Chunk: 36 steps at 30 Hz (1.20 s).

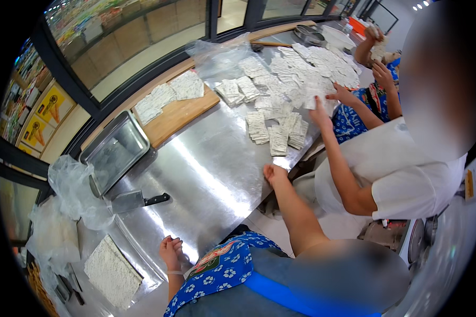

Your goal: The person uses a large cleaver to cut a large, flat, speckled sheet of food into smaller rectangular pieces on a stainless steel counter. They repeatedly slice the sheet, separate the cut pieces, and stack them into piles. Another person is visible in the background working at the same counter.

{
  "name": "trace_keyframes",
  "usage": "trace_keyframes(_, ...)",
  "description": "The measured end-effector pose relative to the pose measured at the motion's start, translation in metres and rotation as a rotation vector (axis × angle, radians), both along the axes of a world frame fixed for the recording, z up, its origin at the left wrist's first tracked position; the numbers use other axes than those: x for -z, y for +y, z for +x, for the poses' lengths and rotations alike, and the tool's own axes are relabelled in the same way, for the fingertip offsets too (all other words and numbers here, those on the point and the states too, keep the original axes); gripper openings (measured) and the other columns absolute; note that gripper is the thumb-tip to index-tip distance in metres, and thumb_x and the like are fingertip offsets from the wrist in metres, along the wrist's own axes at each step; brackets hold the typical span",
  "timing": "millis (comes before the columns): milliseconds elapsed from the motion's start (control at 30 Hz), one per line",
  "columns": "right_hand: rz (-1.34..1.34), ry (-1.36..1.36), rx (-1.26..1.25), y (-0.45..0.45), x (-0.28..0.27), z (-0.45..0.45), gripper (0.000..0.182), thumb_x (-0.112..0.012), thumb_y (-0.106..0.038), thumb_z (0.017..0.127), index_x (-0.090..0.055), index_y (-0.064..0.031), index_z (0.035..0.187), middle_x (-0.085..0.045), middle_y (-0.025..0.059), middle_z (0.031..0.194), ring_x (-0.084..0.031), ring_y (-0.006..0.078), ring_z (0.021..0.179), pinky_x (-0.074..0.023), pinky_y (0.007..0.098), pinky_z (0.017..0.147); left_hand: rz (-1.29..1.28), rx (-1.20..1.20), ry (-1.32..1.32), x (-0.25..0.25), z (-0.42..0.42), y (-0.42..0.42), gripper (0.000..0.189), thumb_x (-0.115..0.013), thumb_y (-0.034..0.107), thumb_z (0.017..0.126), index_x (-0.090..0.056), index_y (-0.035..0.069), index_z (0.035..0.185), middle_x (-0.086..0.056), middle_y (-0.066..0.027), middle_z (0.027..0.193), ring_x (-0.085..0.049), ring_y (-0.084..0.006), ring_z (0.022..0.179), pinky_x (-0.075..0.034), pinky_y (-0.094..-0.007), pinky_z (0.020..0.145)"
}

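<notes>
My left hand [170, 249] is over the front of the stainless-steel table [206, 170], its fingers loosely bent with nothing visible between them. A thin band circles that wrist. My right hand [275, 175] is curled by the table's right edge, close to several neat stacks [278, 140] of white, dark-flecked food strips. Its palm is hidden, so I cannot tell whether it holds anything. Left of centre lies a cleaver [137, 201] with a black riveted handle. A large white, dark-flecked slab [113, 273] rests at the lower left, beyond my left hand.
Plastic sheeting [69, 186] lies beside a steel tray [115, 152]. A wooden board [182, 117] bears flecked sheets. Across the table, a co-worker in a white shirt [357, 170] handles strips beside a large heap [321, 65]. Another person's hands [375, 51] hold pieces farther back.
</notes>
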State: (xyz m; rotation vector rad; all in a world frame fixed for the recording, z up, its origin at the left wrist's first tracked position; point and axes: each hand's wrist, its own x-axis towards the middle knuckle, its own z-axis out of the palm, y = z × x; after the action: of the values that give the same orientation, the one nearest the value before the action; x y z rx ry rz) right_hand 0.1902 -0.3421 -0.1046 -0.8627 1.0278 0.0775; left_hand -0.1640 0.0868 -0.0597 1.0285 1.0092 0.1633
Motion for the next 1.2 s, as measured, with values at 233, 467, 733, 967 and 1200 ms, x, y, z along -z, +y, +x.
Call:
trace_keyframes(233, -0.520, -0.079, -0.359, 0.061, -0.018, -0.050, 0.014, -0.059, 0.000, 0.089, -0.056, -0.0010, 0.102, -0.065, 0.0101, 0.078, -0.062, 0.0160, 0.055, -0.0497, 0.0251, 0.046, 0.031, -0.097, 0.045, -0.009, 0.004, -0.008, 0.021, -0.051, 0.013, 0.100, -0.057, 0.002, 0.117, -0.069, -0.0142, 0.081, -0.066, -0.0153, 0.062, -0.047, -0.0218, 0.046)
trace_keyframes(467, -0.512, -0.460, -0.869, 0.188, -0.061, -0.033, 0.008, -0.058, -0.002, 0.092, -0.059, -0.0016, 0.100, -0.066, 0.0078, 0.078, -0.060, 0.0111, 0.059, -0.0489, 0.0232, 0.051, 0.022, -0.162, 0.081, -0.012, -0.007, -0.016, 0.021, -0.052, 0.019, 0.101, -0.058, 0.004, 0.114, -0.071, -0.0112, 0.084, -0.067, -0.0125, 0.065, -0.050, -0.0216, 0.055)
trace_keyframes(733, -1.064, -1.529, -1.654, 0.380, -0.096, -0.091, 0.031, -0.074, -0.009, 0.078, -0.061, -0.0054, 0.106, -0.062, 0.0144, 0.113, -0.054, 0.0352, 0.111, -0.0433, 0.0456, 0.095, 0.396, -0.064, 0.138, -0.039, -0.022, -0.040, 0.022, -0.054, 0.015, 0.097, -0.065, 0.004, 0.112, -0.072, -0.0087, 0.095, -0.070, -0.0162, 0.085, -0.054, -0.0292, 0.077)
trace_keyframes(967, -1.244, -1.566, -1.852, 0.415, -0.065, -0.109, 0.040, -0.073, -0.008, 0.078, -0.058, -0.0050, 0.115, -0.058, 0.0156, 0.116, -0.053, 0.0366, 0.110, -0.0423, 0.0462, 0.096, 0.779, -0.421, 0.403, -0.047, -0.133, -0.012, 0.020, -0.058, 0.008, 0.091, -0.069, 0.005, 0.108, -0.070, -0.0105, 0.099, -0.067, -0.0224, 0.090, -0.052, -0.0333, 0.080)
trace_keyframes(1200, -1.536, -1.342, -1.839, 0.345, -0.071, -0.046, 0.045, -0.070, -0.006, 0.074, -0.056, -0.0016, 0.117, -0.057, 0.0213, 0.109, -0.054, 0.0408, 0.104, -0.0446, 0.0478, 0.092, 1.127, -0.672, 0.886, -0.031, -0.299, 0.132, 0.027, -0.063, 0.009, 0.085, -0.064, 0.003, 0.112, -0.065, -0.0160, 0.107, -0.061, -0.0328, 0.101, -0.048, -0.0428, 0.089)
